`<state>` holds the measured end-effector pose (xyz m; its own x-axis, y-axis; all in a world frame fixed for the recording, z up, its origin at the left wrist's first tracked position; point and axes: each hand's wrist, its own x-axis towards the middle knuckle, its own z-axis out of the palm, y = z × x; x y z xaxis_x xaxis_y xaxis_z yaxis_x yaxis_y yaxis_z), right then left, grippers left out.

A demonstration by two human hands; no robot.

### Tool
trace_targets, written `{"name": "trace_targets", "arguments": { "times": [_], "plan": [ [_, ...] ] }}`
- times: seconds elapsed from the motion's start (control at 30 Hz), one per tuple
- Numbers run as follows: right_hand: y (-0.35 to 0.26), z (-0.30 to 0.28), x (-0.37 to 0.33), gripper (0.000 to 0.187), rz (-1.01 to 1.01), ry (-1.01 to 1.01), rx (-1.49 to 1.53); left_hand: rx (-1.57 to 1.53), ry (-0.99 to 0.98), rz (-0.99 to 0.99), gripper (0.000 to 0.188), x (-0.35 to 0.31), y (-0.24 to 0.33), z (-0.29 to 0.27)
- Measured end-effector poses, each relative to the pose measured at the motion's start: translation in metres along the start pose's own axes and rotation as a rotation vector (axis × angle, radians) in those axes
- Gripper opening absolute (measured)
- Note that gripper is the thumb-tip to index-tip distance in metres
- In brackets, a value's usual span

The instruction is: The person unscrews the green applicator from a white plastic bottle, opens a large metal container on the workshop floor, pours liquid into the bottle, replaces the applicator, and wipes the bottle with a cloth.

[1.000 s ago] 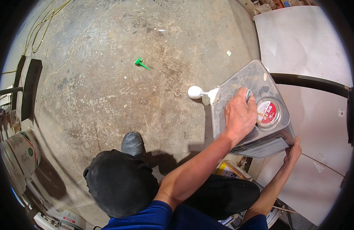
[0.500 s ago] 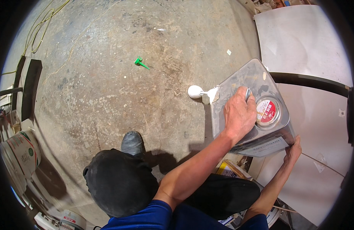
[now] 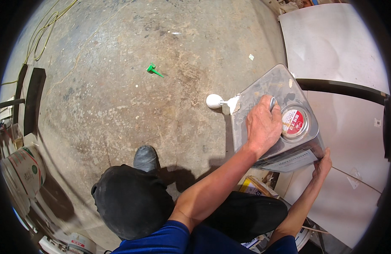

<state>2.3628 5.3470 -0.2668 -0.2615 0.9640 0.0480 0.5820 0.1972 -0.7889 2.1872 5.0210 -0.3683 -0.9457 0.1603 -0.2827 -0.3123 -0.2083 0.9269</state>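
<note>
Metal can [image 3: 292, 95] beneath the left hand [image 3: 264, 122]

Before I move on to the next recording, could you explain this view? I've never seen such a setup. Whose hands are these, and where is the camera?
There is no robot here: these are a person's bare hands. A wide fisheye camera on the person's head looks down, so straight edges bend near the rim.

The left hand has its grip on the handle atop a metal can. The right hand is at the can's lower edge, its fingers partly hidden. By another corner of the can is a white rounded thing; I cannot tell what it is.

On the stained floor lies a small green piece. A bucket stands at far left.
</note>
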Motion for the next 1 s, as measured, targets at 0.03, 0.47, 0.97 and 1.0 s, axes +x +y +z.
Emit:
{"name": "trace_targets", "arguments": {
  "times": [0.03,0.47,0.97,1.0],
  "plan": [
    [0.001,0.003,-0.001,0.042,0.006,0.008,0.006,-0.001,-0.006,-0.001,0.017,0.000,0.000,0.000],
    [0.022,0.005,0.007,0.042,0.084,-0.033,-0.014,0.000,-0.038,-0.025,0.018,0.000,-0.001,0.007],
    [0.064,0.019,0.018,0.040,0.236,-0.067,0.080,0.041,-0.101,-0.030,0.019,0.002,-0.006,0.018],
    [0.064,0.024,0.016,0.040,0.250,-0.073,0.080,0.052,-0.100,-0.025,0.018,0.002,-0.009,0.020]
  ]
}}
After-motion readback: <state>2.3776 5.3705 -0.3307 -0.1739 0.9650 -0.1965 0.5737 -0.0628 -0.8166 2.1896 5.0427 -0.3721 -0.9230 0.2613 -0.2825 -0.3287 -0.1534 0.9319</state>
